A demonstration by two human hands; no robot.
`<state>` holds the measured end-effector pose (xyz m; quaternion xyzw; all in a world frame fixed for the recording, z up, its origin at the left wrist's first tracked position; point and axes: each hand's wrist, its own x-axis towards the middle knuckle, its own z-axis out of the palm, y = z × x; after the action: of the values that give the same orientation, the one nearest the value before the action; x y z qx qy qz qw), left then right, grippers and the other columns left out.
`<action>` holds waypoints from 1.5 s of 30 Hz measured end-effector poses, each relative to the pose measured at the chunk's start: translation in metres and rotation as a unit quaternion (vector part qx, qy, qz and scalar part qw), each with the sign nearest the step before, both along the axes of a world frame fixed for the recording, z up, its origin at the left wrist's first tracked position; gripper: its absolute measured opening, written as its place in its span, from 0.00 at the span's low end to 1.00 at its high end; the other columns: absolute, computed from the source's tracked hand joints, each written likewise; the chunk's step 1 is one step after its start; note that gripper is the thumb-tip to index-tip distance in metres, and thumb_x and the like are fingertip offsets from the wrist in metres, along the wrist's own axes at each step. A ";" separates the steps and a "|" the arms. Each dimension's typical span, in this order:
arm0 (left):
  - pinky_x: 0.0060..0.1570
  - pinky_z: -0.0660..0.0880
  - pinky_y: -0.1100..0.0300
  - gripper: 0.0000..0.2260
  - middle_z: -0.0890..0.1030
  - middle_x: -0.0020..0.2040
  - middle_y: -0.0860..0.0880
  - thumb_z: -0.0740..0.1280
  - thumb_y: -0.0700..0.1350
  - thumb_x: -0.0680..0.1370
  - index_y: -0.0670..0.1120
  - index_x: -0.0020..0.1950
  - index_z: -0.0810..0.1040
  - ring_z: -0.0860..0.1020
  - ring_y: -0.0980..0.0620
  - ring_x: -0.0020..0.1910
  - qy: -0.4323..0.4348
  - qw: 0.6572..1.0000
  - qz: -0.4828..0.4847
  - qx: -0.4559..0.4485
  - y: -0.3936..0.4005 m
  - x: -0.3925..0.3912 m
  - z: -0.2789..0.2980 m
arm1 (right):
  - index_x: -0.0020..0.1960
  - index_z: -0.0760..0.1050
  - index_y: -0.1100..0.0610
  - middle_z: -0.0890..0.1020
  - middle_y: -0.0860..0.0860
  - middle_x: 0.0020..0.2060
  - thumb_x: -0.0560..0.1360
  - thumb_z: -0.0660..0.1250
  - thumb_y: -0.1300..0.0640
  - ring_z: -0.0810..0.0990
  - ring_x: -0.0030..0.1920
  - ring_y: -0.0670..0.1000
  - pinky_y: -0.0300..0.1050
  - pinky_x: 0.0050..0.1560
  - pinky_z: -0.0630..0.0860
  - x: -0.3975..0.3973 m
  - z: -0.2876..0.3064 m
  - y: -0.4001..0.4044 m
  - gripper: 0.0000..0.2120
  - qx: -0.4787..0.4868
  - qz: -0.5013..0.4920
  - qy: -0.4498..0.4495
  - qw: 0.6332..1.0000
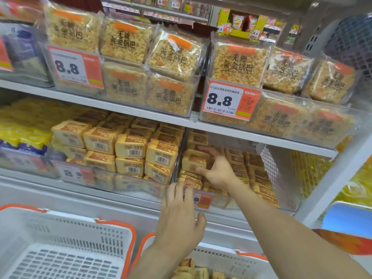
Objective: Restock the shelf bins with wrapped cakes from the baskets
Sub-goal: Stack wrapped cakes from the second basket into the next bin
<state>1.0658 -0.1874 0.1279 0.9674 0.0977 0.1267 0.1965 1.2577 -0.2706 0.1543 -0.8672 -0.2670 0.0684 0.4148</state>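
Two hands are working at the lower shelf: the right hand (218, 171) is reaching into the right clear bin (289, 200), fingers spread and curling over the stacked wrapped cakes (194, 161) without clamping any, while the left hand (179, 216) is resting with straight fingers against the bin's front edge. More cakes are lying in the right basket (227, 260); the left basket (66, 244) is sitting beside it.

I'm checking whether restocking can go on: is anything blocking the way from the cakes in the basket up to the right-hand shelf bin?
Only the left hand hovers between the basket and bin; its opening looks free.
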 end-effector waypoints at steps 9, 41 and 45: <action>0.77 0.55 0.49 0.26 0.62 0.75 0.49 0.58 0.57 0.79 0.48 0.75 0.63 0.52 0.46 0.77 -0.004 1.000 0.005 -0.022 -0.002 0.002 -0.001 | 0.79 0.61 0.52 0.76 0.52 0.69 0.76 0.75 0.54 0.74 0.70 0.55 0.47 0.70 0.71 0.008 -0.011 0.018 0.37 -0.045 -0.085 -0.007 0.995; 0.47 0.69 0.57 0.15 0.77 0.60 0.40 0.64 0.48 0.82 0.41 0.64 0.71 0.77 0.44 0.57 0.458 0.852 -0.141 -0.211 -0.143 -0.094 -0.195 | 0.64 0.74 0.57 0.75 0.47 0.46 0.76 0.60 0.54 0.77 0.51 0.53 0.42 0.46 0.73 -0.216 -0.233 -0.271 0.19 -0.239 -0.180 0.210 0.931; 0.47 0.70 0.57 0.07 0.74 0.50 0.47 0.66 0.48 0.80 0.48 0.55 0.71 0.73 0.52 0.47 0.493 0.823 -0.084 -0.271 -0.183 -0.125 -0.227 | 0.79 0.56 0.47 0.59 0.53 0.77 0.81 0.63 0.55 0.69 0.71 0.58 0.52 0.67 0.72 -0.223 -0.245 -0.285 0.30 -0.348 -0.144 0.190 0.907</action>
<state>0.9409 -0.3699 -0.0993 0.8134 0.1298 -0.4154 0.3859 1.0343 -0.5553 -0.0905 -0.9560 -0.0147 0.2601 0.1350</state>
